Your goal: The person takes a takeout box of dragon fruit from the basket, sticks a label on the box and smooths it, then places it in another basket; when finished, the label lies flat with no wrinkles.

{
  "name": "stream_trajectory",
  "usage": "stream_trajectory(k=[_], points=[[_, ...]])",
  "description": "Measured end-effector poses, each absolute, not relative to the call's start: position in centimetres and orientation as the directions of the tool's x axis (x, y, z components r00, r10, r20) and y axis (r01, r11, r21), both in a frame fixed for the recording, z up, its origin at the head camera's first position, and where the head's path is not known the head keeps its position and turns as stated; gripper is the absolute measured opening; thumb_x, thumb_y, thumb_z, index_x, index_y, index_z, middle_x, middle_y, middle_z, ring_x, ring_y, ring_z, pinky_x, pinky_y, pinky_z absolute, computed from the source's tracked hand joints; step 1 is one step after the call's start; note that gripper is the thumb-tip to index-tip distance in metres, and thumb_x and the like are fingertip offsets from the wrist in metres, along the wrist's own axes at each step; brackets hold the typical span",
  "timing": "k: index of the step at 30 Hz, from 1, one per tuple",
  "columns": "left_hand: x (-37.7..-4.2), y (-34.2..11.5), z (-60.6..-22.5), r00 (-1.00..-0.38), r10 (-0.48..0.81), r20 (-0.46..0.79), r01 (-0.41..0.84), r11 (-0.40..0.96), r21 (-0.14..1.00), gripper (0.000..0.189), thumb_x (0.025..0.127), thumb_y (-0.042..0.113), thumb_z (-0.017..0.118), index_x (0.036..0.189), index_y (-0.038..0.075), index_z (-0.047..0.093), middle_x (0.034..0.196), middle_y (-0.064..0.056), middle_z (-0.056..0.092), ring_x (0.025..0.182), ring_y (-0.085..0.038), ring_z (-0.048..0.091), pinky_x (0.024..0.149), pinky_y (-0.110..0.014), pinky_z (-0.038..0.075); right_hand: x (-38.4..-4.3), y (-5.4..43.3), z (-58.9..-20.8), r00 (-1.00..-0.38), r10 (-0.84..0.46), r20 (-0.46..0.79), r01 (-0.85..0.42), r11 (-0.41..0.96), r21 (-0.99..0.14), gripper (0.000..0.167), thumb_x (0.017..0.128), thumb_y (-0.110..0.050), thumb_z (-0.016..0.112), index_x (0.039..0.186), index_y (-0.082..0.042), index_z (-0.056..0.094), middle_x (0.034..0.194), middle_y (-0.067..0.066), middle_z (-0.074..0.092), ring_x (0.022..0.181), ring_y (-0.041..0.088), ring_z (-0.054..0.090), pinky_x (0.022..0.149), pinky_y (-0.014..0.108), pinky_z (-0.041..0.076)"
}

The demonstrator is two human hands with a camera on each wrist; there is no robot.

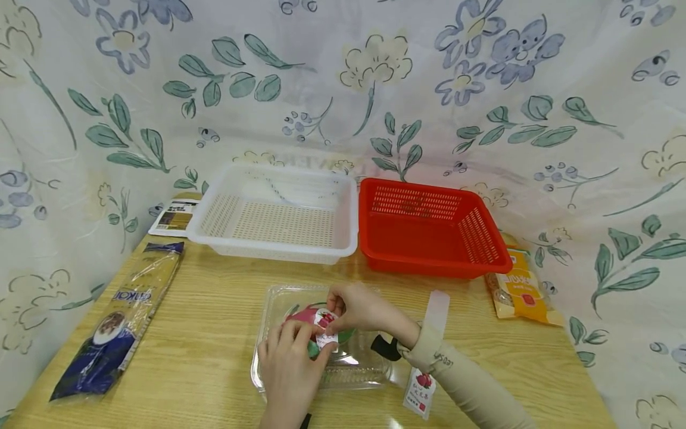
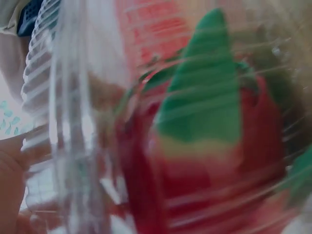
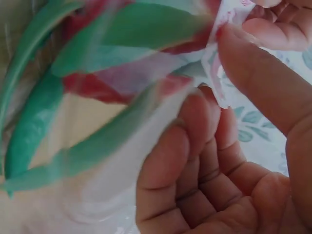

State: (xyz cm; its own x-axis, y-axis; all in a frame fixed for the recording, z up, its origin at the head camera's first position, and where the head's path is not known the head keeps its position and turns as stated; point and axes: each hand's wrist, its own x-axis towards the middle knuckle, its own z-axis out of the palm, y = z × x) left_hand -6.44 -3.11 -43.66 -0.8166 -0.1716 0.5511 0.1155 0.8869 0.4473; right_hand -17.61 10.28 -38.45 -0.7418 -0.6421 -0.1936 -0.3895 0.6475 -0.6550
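A closed clear plastic clamshell box (image 1: 278,298) lies on the table in the head view, a red dragon fruit with green scales (image 2: 195,185) inside it. Over its lid, my right hand (image 1: 356,307) pinches a white label with a dragon fruit picture (image 1: 327,339) between thumb and fingers. My left hand (image 1: 289,357) is at the label's lower left edge, its thumb and fingertips on it. In the right wrist view the label (image 3: 214,63) stands tilted off the lid, with fingertips of both hands on it. Glare on the lid blurs part of the fruit.
A white basket (image 1: 278,253) and a red basket (image 1: 429,268) stand behind the box. A similar label (image 1: 420,393) lies by my right sleeve. A long blue-and-gold packet (image 1: 118,316) lies left, a white flat package (image 1: 174,217) back left, an orange packet (image 1: 522,289) right.
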Motion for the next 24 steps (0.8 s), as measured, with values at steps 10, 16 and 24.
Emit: stream_trajectory(k=[10,16,24], points=[[-6.2,-3.3,-44.3,-0.783,-0.186,0.594,0.122,0.89,0.44,0.016,0.069,0.024,0.084,0.076,0.019,0.071,0.097,-0.006,0.064,0.096,-0.032,0.052,0.076,-0.045,0.037,-17.4,10.5,-38.7,-0.783,-0.597,-0.178,-0.381,0.685,-0.62,0.032,0.069,-0.018,0.087,0.083,-0.013,0.058,0.071,-0.006,0.056,0.065,0.005,0.051,0.057,0.017,0.041],[-6.6,-4.0,-43.7,-0.848,-0.135,0.512,0.104,0.906,0.41,0.024,0.071,0.028,0.08,0.095,0.027,0.076,0.107,-0.01,0.065,0.102,-0.035,0.052,0.078,-0.046,0.037,-17.6,10.5,-38.8,-0.808,-0.563,-0.171,-0.365,0.708,-0.604,0.026,0.075,-0.022,0.083,0.078,-0.013,0.059,0.067,-0.006,0.054,0.06,0.005,0.047,0.053,0.017,0.037],[-7.0,-4.8,-43.3,-0.917,-0.055,0.394,0.089,0.937,0.339,0.036,0.078,0.035,0.073,0.114,0.033,0.071,0.136,-0.022,0.054,0.128,-0.054,0.042,0.101,-0.074,0.028,-18.0,10.7,-38.8,-0.808,-0.568,-0.156,-0.365,0.691,-0.624,0.015,0.083,-0.01,0.075,0.079,-0.009,0.061,0.068,-0.003,0.059,0.061,0.005,0.048,0.054,0.016,0.04]])
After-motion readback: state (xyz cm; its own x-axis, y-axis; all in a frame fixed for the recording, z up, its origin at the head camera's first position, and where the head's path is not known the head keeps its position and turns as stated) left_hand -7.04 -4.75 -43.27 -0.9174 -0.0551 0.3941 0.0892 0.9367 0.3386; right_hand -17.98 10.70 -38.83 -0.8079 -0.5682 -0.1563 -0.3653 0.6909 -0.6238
